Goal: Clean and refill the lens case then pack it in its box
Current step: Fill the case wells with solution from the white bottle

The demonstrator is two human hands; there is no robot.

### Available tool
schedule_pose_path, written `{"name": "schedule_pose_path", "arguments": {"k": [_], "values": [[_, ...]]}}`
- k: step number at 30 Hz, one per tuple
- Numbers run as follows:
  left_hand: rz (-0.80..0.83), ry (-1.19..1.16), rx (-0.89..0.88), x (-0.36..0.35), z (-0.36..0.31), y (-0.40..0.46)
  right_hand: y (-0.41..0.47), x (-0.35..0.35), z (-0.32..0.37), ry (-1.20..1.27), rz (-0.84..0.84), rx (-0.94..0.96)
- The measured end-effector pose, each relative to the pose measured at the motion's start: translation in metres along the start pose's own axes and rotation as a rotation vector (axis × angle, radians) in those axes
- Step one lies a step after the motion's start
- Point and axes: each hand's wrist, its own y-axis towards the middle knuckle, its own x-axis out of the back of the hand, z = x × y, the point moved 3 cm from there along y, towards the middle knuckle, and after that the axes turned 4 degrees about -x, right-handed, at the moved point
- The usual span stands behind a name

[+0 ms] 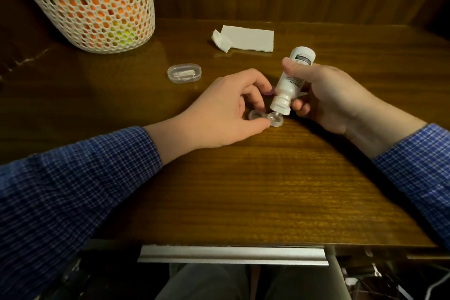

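A small clear lens case [266, 118] with two round wells lies on the wooden desk, both wells uncapped. My left hand [226, 109] pinches it by its left well and front edge. My right hand [326, 95] grips a white solution bottle [291, 80], tipped nozzle-down, its tip just over the right well. A purple bit [342, 92], perhaps a cap, peeks out behind my left fingers. Further back on the left lies a clear oval plastic box [184, 73] with small items inside.
A white folded tissue [246, 38] with a crumpled piece beside it lies at the back of the desk. A tall white mesh basket [90, 2] stands at the back left. The desk's front edge [231, 243] runs near my lap.
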Motion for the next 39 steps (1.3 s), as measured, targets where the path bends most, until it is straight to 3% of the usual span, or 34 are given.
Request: {"name": "schedule_pose_path", "arguments": {"k": [16, 30, 39], "values": [[-0.045, 0.048, 0.010, 0.011, 0.011, -0.005, 0.009, -0.011, 0.000, 0.027, 0.011, 0.093], [-0.063, 0.006, 0.016, 0.015, 0.019, -0.007, 0.009, -0.020, 0.001, 0.007, -0.059, 0.050], [-0.062, 0.033, 0.042, 0.013, 0.017, -0.006, 0.011, -0.013, 0.005, 0.101, 0.061, -0.050]]}}
